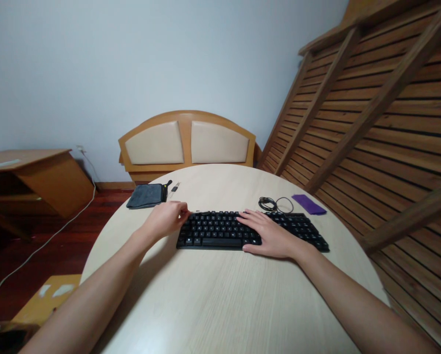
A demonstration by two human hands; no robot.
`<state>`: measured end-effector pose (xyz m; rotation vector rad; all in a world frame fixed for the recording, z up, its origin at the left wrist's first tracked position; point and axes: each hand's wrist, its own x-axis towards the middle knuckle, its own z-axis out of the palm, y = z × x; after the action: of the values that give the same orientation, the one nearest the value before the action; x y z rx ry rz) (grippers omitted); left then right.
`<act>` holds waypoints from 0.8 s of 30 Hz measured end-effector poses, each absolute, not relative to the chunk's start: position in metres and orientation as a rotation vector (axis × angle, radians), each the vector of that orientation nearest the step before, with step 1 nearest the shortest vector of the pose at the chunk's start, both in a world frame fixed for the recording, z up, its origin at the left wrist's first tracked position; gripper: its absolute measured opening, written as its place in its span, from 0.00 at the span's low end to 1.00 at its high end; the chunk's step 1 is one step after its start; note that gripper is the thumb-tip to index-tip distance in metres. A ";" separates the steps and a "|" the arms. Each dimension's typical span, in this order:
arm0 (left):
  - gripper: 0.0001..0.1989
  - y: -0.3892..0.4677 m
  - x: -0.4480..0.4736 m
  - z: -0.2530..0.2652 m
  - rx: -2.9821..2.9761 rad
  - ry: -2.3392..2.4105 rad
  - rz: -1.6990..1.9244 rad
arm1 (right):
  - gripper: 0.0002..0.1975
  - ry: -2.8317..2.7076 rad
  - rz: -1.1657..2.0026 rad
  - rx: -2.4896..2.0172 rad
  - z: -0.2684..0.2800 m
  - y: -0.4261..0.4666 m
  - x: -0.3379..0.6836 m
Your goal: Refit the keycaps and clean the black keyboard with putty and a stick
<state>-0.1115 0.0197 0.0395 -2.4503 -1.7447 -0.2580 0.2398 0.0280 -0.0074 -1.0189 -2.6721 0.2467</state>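
Black keyboard (pixel 220 229) lies flat on a pale round counter (pixel 220 300), long side toward the wearer. Right hand (pixel 271 235) laid over it, fingers extended and a little spread, covering keys just left of the number pad; thumb at the near edge. Left hand (pixel 171 215) at the far left corner, fingers curled in, thumb and fingertips close together; cannot tell whether anything is pinched between them. Behind the right hand, a coiled black cable (pixel 267 203) near the keyboard's far edge, a purple cloth (pixel 309 204) to its right. Beyond the left hand, a dark grey pouch (pixel 145 195), with a small black plug (pixel 175 188) just beside it.
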 end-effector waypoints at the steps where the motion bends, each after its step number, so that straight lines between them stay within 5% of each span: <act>1: 0.12 0.019 -0.110 0.040 -2.435 -1.759 -0.234 | 0.42 -2.671 0.246 -1.018 -0.007 0.028 0.240; 24: 0.12 -0.018 -0.060 0.041 -2.262 -1.954 -0.025 | 0.42 -2.653 0.304 -1.009 -0.008 0.029 0.241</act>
<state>-0.0602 -0.0179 0.0409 -2.2619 -1.9540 -0.0247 0.2406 0.0287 -0.0078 -1.0085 -2.6533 0.3040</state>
